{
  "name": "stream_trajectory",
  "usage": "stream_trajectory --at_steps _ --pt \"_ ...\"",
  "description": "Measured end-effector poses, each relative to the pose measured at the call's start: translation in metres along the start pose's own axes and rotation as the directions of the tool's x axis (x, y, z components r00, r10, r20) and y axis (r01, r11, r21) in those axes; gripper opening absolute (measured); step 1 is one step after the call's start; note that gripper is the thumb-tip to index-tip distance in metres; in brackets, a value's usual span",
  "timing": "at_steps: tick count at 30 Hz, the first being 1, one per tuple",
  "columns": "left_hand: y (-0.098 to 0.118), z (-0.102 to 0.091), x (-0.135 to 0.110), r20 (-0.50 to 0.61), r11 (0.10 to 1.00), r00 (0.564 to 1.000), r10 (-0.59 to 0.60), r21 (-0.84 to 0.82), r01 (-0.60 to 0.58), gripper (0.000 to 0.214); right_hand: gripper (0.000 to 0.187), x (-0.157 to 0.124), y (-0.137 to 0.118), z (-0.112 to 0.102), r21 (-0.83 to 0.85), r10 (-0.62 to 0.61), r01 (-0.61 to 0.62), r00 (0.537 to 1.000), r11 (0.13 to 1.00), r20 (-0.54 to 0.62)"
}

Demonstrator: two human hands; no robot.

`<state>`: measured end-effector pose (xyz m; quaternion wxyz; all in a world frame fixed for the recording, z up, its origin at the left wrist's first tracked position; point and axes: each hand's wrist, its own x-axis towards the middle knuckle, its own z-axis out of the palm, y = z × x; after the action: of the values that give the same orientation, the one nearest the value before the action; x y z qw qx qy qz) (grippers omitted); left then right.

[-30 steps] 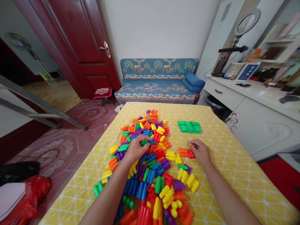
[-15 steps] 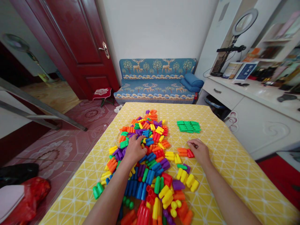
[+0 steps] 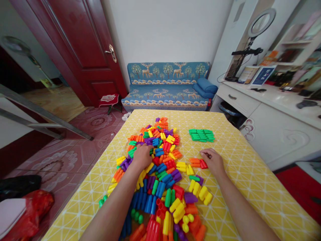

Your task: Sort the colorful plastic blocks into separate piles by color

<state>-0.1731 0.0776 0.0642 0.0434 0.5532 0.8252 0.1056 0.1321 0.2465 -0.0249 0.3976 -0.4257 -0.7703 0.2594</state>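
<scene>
Reaching with left hand [image 3: 142, 156] into the block pile [image 3: 160, 174], left of the green cluster [image 3: 202, 135] — can't tell the grip; with right hand [image 3: 213, 162] curled beside a red block [image 3: 203, 164], this side of the green cluster — likewise can't tell

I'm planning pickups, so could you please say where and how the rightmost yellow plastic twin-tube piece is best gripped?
Probably pinch the yellow plastic twin-tube piece by its ends, with the right hand coming from above right: it lies flat, both ends face yellow, white-lined cloth, and another yellow piece crowds its left.
</scene>
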Motion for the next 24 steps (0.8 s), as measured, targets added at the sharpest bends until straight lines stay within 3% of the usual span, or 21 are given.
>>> stream_trajectory --at_steps 4,7,9,12,15,17,20,22,24 --pt "0.000 0.002 0.000 -0.039 0.997 0.999 0.000 -0.083 -0.003 0.039 0.020 0.000 -0.001 0.000 0.004 -0.012 0.012 1.000 1.000 -0.003" --pt "0.001 0.003 -0.004 -0.069 0.919 0.998 0.010 -0.393 -0.036 0.030 0.020 0.000 -0.002 0.000 0.008 -0.011 0.011 1.000 1.000 -0.006" --pt "0.004 0.003 -0.008 -0.076 0.739 0.996 -0.038 -0.673 -0.023 0.025 0.020 0.000 -0.001 0.001 0.006 -0.004 0.004 1.000 1.000 -0.011" --pt "0.014 0.001 -0.014 -0.009 0.309 0.988 -0.151 -0.950 0.039 0.028 0.021 0.000 0.000 0.000 -0.008 -0.002 0.002 1.000 1.000 -0.007" --pt "0.027 0.001 -0.020 0.142 -0.070 0.973 -0.179 -0.989 0.132 0.040 0.021 0.001 -0.004 -0.001 -0.011 0.004 -0.004 1.000 1.000 0.000" --pt "0.034 0.003 -0.023 0.228 -0.218 0.959 -0.167 -0.957 0.190 0.048 0.020 0.000 -0.017 -0.001 0.037 0.026 -0.026 1.000 0.999 -0.001" --pt "0.041 0.006 -0.027 0.279 -0.283 0.950 -0.141 -0.931 0.231 0.050 0.018 -0.008 -0.058 0.004 0.179 0.010 -0.020 0.998 0.984 0.054" --pt "0.044 0.007 -0.028 0.271 -0.273 0.955 -0.124 -0.934 0.230 0.049 0.019 -0.015 -0.093 0.011 0.260 -0.064 0.025 0.987 0.965 0.145" --pt "0.045 0.008 -0.028 0.254 -0.251 0.961 -0.108 -0.943 0.221 0.048 0.034 -0.022 -0.125 0.020 0.320 -0.156 0.073 0.957 0.945 0.244"
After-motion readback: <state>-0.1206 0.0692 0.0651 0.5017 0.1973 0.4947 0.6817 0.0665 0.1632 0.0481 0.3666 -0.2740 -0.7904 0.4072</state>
